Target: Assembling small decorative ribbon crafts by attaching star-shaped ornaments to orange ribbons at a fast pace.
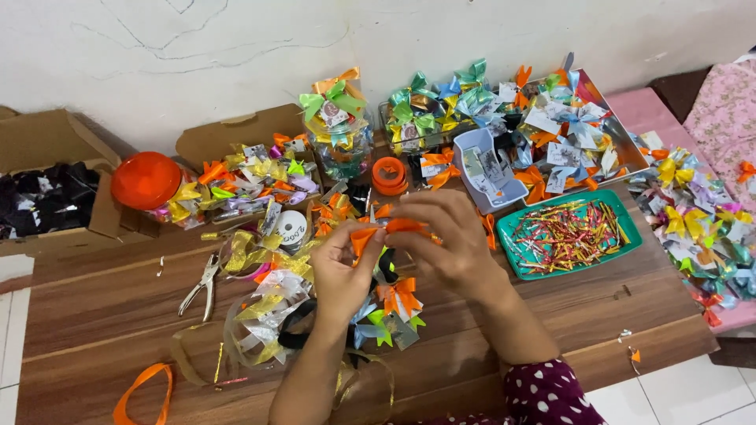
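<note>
Both hands meet over the middle of a brown wooden table (102,307). My left hand (340,271) and my right hand (445,240) pinch a folded piece of orange ribbon (386,230) between their fingertips, held just above the tabletop. Under the hands lie finished bows in orange, blue and green (398,303) and loose gold and white ribbon (268,307). My right forearm wears a dark purple sleeve with white dots (543,393).
Metal pliers (201,285) lie left of the hands. An orange roll (388,175), a green tray of coloured strips (568,234), a clear jar of bows (339,134), an orange lid (146,180), cardboard boxes (47,181) and heaps of bows (693,216) surround them.
</note>
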